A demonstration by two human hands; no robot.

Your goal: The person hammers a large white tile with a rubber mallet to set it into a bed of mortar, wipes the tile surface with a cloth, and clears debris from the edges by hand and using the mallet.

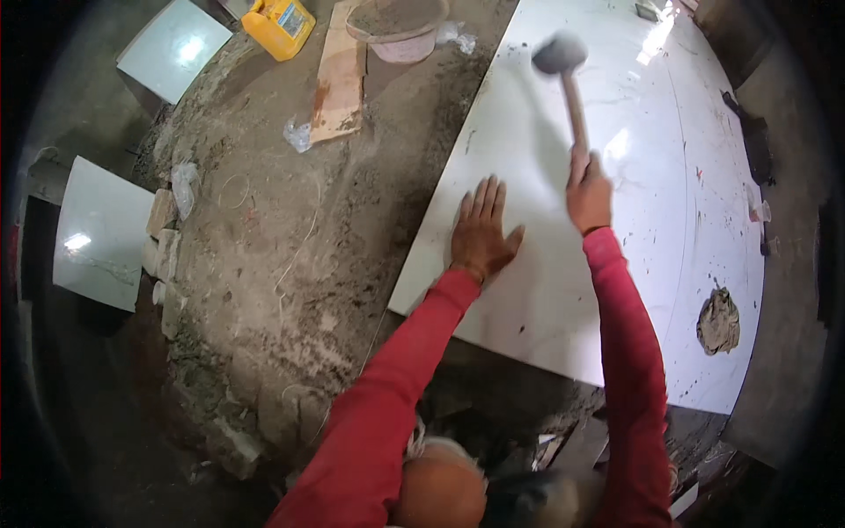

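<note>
Large glossy white tiles (537, 255) with faint grey veining cover the right side of the floor. My left hand (481, 231) lies flat on the tile near its left edge, fingers spread. In my right hand (590, 198) is the wooden handle of a mallet (560, 55), gripped near its lower end. The dark, rounded mallet head points away from me and looks slightly blurred; whether it touches the tile I cannot tell. Both my arms wear red sleeves.
Left of the tiles lies grey-brown mortar (264, 264) with a loose string. A wooden plank (339, 88), a basin (400, 40) and a yellow jug (280, 28) are at the far side. A crumpled cloth (718, 322) rests on the tile at right. White tile pieces (101, 233) stand left.
</note>
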